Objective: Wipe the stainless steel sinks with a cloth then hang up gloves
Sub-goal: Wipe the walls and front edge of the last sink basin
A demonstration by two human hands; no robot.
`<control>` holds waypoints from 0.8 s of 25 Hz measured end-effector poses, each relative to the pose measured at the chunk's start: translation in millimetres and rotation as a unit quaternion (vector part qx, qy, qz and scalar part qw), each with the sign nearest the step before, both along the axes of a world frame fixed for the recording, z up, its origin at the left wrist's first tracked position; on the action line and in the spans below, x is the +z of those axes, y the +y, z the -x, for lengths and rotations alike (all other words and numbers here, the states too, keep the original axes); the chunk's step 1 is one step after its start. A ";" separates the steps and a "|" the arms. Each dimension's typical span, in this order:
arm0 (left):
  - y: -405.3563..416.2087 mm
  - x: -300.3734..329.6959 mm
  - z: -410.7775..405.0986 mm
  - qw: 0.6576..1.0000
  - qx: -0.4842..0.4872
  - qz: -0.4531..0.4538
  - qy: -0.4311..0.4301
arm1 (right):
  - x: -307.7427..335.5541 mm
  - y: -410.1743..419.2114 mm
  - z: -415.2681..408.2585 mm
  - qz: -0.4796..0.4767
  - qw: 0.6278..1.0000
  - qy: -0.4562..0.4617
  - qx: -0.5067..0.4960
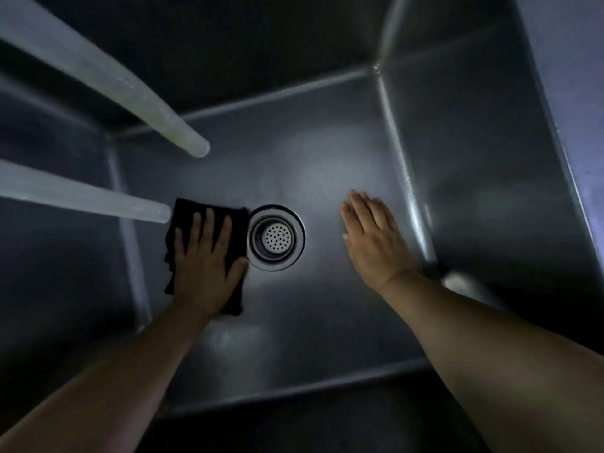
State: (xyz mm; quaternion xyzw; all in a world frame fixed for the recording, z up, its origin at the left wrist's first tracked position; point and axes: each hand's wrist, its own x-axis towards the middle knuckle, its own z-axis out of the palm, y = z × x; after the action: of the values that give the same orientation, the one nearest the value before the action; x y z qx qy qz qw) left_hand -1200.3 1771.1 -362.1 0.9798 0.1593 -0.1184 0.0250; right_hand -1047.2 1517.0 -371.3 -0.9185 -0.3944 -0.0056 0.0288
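I look straight down into a deep stainless steel sink (327, 132) in dim light. A black cloth (240, 223) lies flat on the sink floor just left of the round perforated drain strainer (276, 237). My left hand (204, 263) presses on the cloth with straight, spread fingers. My right hand (372, 238) lies flat on the bare sink floor to the right of the drain, fingers straight and together, near the right wall. No gloves are in view.
Two pale translucent tubes reach in from the left: the upper tube (137, 103) ends above the sink floor, and the lower tube (108, 201) ends just left of the cloth. The sink's right wall (490, 191) rises steeply.
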 end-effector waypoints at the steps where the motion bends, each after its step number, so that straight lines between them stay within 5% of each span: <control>1: -10.2 3.0 18.5 1.000 -0.019 -0.003 0.012 | 1.4 0.3 0.7 0.004 1.000 0.005 0.002; 10: -92.7 6.0 22.3 0.928 -0.356 0.083 0.070 | 3.4 0.7 -0.8 0.016 0.998 0.054 0.000; 16: -121.1 40.7 2.8 0.934 -0.325 0.056 0.138 | 30.9 3.6 -9.0 0.038 0.985 0.165 -0.018; 20: -78.1 107.4 36.1 0.976 -0.150 0.046 0.153 | 61.7 19.0 25.6 0.034 0.986 0.162 0.033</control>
State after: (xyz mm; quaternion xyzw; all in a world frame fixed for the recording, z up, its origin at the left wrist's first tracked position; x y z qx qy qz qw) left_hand -1236.5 1693.0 -254.7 0.9607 0.0067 -0.2761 0.0273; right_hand -1072.8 1536.1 -309.6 -0.8943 -0.4145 0.1571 0.0615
